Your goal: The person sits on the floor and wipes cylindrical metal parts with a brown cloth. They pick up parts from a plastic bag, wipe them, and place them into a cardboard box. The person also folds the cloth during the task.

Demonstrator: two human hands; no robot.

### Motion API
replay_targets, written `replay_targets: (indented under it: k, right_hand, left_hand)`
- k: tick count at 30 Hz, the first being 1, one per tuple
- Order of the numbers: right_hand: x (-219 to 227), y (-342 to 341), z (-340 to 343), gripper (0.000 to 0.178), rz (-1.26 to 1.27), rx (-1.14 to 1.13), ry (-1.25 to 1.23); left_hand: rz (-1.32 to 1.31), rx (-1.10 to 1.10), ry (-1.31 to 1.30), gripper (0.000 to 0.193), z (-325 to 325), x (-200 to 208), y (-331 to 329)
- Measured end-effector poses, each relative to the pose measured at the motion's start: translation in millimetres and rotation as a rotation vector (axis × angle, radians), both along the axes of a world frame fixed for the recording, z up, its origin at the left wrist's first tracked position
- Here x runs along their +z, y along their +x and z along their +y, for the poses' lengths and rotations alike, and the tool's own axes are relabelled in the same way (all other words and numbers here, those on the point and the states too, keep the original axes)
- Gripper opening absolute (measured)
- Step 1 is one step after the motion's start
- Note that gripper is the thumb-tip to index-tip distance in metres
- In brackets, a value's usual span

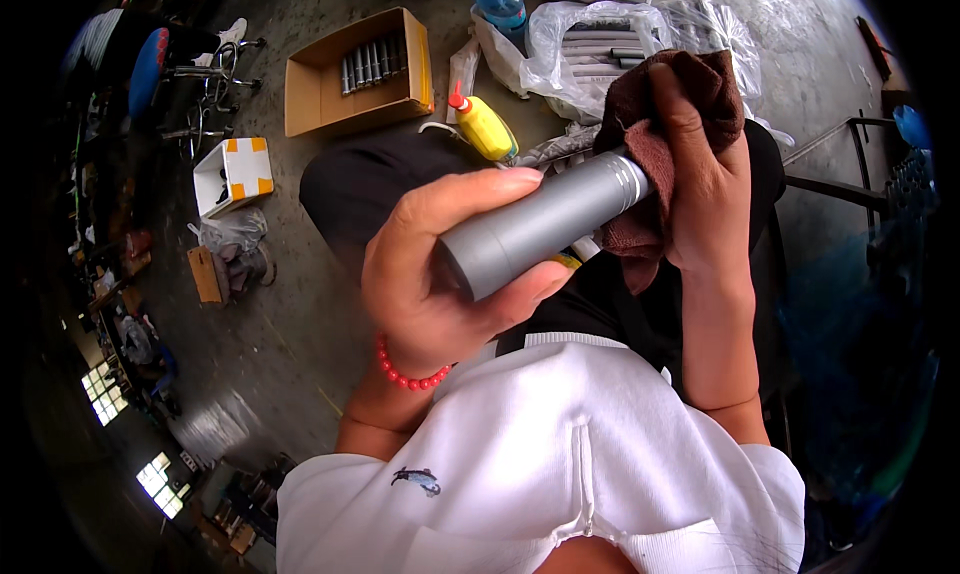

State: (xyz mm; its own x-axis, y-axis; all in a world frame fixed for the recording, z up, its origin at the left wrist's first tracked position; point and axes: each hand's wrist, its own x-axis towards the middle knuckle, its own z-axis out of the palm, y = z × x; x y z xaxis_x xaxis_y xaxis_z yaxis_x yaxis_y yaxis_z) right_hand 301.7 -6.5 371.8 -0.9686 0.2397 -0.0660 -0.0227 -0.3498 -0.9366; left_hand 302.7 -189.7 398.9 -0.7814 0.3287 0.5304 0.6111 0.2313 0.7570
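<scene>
My left hand, with a red bead bracelet at the wrist, is wrapped round a grey metal cylinder. The cylinder lies slanted above my lap, its plain end toward the lower left. Light rings circle it near the upper right end. A brown cloth is gripped in my right hand, thumb pressed on top. That cloth covers the ringed end of the cylinder, so the tip there is hidden. Just beyond my left hand's fingers is a yellow bottle with a red nozzle.
An open cardboard box with several metal cylinders in a row stands on the floor ahead. To its right are a blue water bottle and clear plastic bags around more grey tubes. A white foam box and a wheeled chair are at left.
</scene>
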Motion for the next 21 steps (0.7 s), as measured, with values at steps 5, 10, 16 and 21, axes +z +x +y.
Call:
replay_targets:
  k: [5,10,16,21]
  right_hand:
    - [-7,23,-48,0.018,-0.072,-0.099,-0.284]
    - [-8,20,8,0.040,-0.139,-0.139,-0.440]
    - [9,9,-32,0.035,0.137,-0.044,-0.082]
    - [9,-2,12,0.030,0.166,0.180,-0.403]
  left_hand:
    - [-0.056,-0.009,0.025,0.041,25,-28,-3]
    - [-0.548,-0.100,0.107,0.022,17,-14,3]
    - [-0.134,-0.109,-0.280,0.030,40,-37,18]
    - [-1.211,-0.519,0.285,0.025,24,-24,30]
